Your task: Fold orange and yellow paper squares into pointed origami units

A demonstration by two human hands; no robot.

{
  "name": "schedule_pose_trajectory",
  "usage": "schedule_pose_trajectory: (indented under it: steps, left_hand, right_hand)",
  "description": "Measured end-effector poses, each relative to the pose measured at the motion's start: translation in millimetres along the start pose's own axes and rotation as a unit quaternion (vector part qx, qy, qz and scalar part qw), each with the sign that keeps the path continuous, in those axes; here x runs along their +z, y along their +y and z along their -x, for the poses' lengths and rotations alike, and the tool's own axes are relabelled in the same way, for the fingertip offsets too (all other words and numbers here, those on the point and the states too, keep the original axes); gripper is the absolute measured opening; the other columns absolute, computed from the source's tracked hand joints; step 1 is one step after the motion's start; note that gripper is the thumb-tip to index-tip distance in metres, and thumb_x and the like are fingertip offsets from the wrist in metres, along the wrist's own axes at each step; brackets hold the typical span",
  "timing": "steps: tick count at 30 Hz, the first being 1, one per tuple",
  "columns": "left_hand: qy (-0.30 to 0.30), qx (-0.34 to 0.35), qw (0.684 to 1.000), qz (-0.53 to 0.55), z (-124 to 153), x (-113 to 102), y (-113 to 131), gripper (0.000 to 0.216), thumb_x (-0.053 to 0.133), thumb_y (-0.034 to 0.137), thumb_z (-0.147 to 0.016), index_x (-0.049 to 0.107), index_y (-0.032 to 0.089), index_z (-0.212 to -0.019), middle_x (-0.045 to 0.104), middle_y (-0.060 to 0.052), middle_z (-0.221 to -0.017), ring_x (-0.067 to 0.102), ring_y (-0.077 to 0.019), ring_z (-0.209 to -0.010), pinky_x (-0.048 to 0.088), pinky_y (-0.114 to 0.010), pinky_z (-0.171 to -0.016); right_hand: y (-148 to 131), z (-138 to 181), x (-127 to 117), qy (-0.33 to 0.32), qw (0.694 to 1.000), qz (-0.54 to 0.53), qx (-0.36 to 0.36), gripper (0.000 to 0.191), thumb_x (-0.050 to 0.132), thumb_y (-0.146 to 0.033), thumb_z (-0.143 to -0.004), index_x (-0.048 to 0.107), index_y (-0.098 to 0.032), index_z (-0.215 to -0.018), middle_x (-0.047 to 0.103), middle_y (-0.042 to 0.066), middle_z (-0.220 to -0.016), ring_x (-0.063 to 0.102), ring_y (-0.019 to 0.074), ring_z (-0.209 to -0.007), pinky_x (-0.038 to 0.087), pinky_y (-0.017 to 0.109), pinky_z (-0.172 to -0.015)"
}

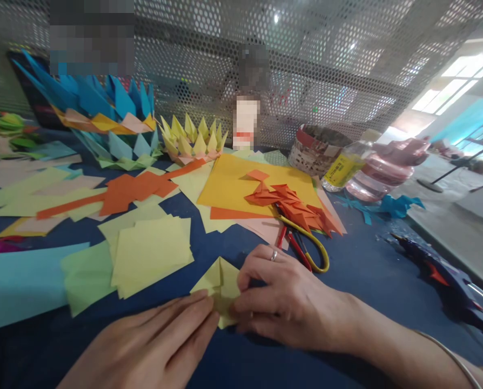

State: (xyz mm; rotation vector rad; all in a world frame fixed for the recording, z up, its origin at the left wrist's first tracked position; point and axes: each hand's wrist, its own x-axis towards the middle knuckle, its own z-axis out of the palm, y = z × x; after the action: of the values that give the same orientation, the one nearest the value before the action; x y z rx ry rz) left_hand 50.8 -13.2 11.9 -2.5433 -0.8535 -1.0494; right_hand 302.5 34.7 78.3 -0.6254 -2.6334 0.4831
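Orange folded pieces (294, 208) sit on a big yellow sheet (229, 183), with scissors (306, 246) just beside them. A pile of pale yellow squares (152, 254) lies near. A blue glue gun (440, 275) lies far right.

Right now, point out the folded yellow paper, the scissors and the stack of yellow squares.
folded yellow paper (222, 280), head view, upper triangular flap.
scissors (298, 249), head view, red handle.
stack of yellow squares (152, 254), head view, top sheet's middle.
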Motion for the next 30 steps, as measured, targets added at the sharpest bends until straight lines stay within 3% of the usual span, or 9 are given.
schedule_pose_trajectory:
  steps: [5,9,12,16,20,26,30]
  left_hand:
    - [0.013,-0.014,1.000,0.009,9,7,1,0.044,0.033,0.017,-0.110,0.077,0.020,-0.105,0.079,0.000,-0.109,0.073,-0.0104,-0.108,0.035,-0.022,-0.126]
    - [0.010,-0.003,1.000,0.015,18,12,4,0.064,0.027,0.057,-0.114,0.078,0.019,-0.109,0.080,-0.004,-0.114,0.074,-0.0154,-0.110,0.037,-0.028,-0.127]
    - [0.010,0.005,1.000,0.013,19,12,5,0.072,0.025,0.067,-0.111,0.078,0.018,-0.111,0.080,-0.005,-0.114,0.074,-0.0163,-0.110,0.039,-0.028,-0.127]
    - [0.025,-0.002,1.000,0.013,19,10,6,0.070,0.027,0.066,-0.111,0.077,0.018,-0.109,0.080,-0.003,-0.112,0.074,-0.0140,-0.109,0.034,-0.026,-0.129]
    - [0.026,0.005,1.000,0.014,21,11,6,0.064,0.028,0.059,-0.113,0.077,0.017,-0.112,0.080,-0.005,-0.116,0.074,-0.0163,-0.112,0.048,-0.028,-0.120]
    - [0.028,0.005,0.999,0.025,21,8,7,0.037,0.040,0.018,-0.109,0.077,0.017,-0.110,0.080,-0.002,-0.118,0.075,-0.0152,-0.113,0.044,-0.029,-0.122]
    - [0.034,-0.008,0.999,0.028,14,6,7,0.033,0.044,0.013,-0.106,0.077,0.017,-0.104,0.081,-0.001,-0.110,0.075,-0.0135,-0.107,0.045,-0.026,-0.119]
  right_hand:
    - [9,-4,-6,-0.022,0.991,-0.117,0.063,0.007,0.074,-0.008,-0.094,0.075,-0.013,-0.099,0.070,0.007,-0.101,0.066,0.0170,-0.095,0.054,0.028,-0.086]
    - [15,-6,-5,-0.025,0.986,-0.146,0.077,0.005,0.077,-0.013,-0.096,0.075,-0.014,-0.092,0.071,0.005,-0.092,0.068,0.0160,-0.092,0.054,0.027,-0.086]
    - [14,-6,0,-0.019,0.985,-0.143,0.095,0.007,0.077,-0.014,-0.097,0.075,-0.015,-0.090,0.071,0.004,-0.090,0.068,0.0154,-0.089,0.052,0.026,-0.084]
    - [10,-7,7,0.025,0.985,-0.116,0.127,0.012,0.081,-0.022,-0.095,0.074,-0.015,-0.088,0.071,0.002,-0.086,0.066,0.0157,-0.085,0.050,0.027,-0.081]
    - [4,-9,12,0.042,0.982,-0.084,0.163,0.019,0.085,-0.027,-0.092,0.073,-0.015,-0.084,0.070,0.002,-0.084,0.064,0.0165,-0.084,0.047,0.028,-0.080]
    - [-2,-10,18,0.050,0.977,-0.062,0.198,0.022,0.091,-0.026,-0.086,0.073,-0.015,-0.081,0.068,0.000,-0.083,0.062,0.0140,-0.075,0.044,0.028,-0.075]
    - [-3,-12,18,0.045,0.971,-0.071,0.223,0.020,0.091,-0.024,-0.086,0.074,-0.017,-0.079,0.068,-0.001,-0.082,0.063,0.0140,-0.076,0.044,0.029,-0.077]
